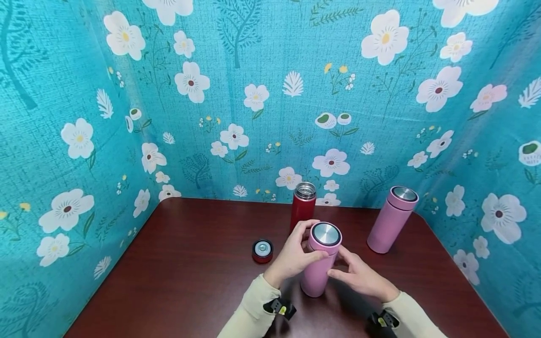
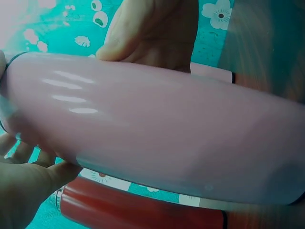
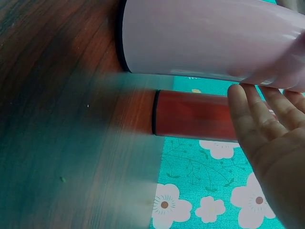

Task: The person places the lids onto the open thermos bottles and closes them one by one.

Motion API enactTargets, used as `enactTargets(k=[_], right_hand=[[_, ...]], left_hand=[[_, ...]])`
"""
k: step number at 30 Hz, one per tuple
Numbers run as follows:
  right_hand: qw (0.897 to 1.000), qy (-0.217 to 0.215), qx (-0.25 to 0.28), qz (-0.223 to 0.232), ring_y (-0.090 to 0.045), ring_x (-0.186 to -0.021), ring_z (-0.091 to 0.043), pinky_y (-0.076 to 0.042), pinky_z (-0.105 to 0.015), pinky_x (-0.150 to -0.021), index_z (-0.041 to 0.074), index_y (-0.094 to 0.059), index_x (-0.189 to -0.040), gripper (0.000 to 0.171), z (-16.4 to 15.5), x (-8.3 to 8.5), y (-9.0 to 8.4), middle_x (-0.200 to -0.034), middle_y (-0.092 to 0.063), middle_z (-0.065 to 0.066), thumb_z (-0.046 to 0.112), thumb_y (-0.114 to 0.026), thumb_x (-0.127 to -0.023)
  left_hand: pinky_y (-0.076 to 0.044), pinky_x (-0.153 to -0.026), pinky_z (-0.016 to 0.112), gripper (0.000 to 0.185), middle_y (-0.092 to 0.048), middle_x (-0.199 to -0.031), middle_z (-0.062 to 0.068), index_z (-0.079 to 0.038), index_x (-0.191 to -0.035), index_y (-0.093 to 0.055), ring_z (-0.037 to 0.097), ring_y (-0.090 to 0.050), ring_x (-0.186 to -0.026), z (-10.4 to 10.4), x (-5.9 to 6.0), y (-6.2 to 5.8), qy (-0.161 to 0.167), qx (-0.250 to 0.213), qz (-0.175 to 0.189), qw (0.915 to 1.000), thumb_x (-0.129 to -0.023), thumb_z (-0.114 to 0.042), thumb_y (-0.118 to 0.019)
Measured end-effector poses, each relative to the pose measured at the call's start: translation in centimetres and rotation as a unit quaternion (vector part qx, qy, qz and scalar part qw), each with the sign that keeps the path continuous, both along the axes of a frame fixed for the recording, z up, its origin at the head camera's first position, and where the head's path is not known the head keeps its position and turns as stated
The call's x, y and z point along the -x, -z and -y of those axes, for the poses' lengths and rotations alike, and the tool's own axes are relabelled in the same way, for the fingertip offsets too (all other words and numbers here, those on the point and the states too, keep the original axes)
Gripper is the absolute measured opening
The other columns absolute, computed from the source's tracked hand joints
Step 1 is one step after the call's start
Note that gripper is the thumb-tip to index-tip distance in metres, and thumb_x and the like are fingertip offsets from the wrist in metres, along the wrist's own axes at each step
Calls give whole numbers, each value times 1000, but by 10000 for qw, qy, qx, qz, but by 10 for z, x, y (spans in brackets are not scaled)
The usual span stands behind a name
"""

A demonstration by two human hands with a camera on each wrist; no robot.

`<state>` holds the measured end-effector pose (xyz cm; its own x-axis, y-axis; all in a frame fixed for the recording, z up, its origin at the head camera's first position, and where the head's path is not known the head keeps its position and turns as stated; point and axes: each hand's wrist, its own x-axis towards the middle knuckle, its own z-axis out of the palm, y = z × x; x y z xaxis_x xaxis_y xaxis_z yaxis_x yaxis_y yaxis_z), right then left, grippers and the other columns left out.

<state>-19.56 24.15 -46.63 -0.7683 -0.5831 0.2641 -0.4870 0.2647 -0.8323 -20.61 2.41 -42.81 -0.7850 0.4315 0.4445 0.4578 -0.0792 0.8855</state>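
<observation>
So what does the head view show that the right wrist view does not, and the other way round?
Only the head view shows the second pink flask standing apart at the right, the red lid lying on the table, the left hand curled around the near flask's lid, and the red flask's open steel mouth. Only the right wrist view shows the pink flask's base edge close up and the right hand's straight fingers against its side. Both show the near pink flask, the red flask, the right hand and the flowered cloth.
</observation>
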Motion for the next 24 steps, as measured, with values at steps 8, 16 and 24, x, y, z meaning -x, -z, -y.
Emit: enactTargets(k=[8,16,24], right_hand=[[10000,48,-29,-6,-56,-111,-15,-50,-33,-87,12,-31,-144,64,-1,1,-1,-137,-45,-12,10,-64,-90],[9999,77,-110,-61,-55,-112,-17,-50,-34,-87,17,-30,-145,64,-2,1,1,-138,-44,-9,12,-63,-91],[9999,-42,-53,-78,-54,-115,-15,-48,-34,-89,13,-30,-145,64,-2,1,-1,-139,-43,-12,9,-63,-91]], left_hand=[[-47,-88,30,64,-49,-130,11,-8,-142,-34,12,-49,-112,1,-7,-10,176,272,338,9989,-87,-5,-66],[-45,-92,30,66,-49,-131,0,-23,-143,-35,12,-48,-115,2,-5,-3,120,201,189,9995,-86,-18,-68],[-47,-89,27,61,-54,-121,0,-19,-133,-41,13,-53,-108,-3,-6,-2,-127,-145,430,9989,-82,-16,-74]])
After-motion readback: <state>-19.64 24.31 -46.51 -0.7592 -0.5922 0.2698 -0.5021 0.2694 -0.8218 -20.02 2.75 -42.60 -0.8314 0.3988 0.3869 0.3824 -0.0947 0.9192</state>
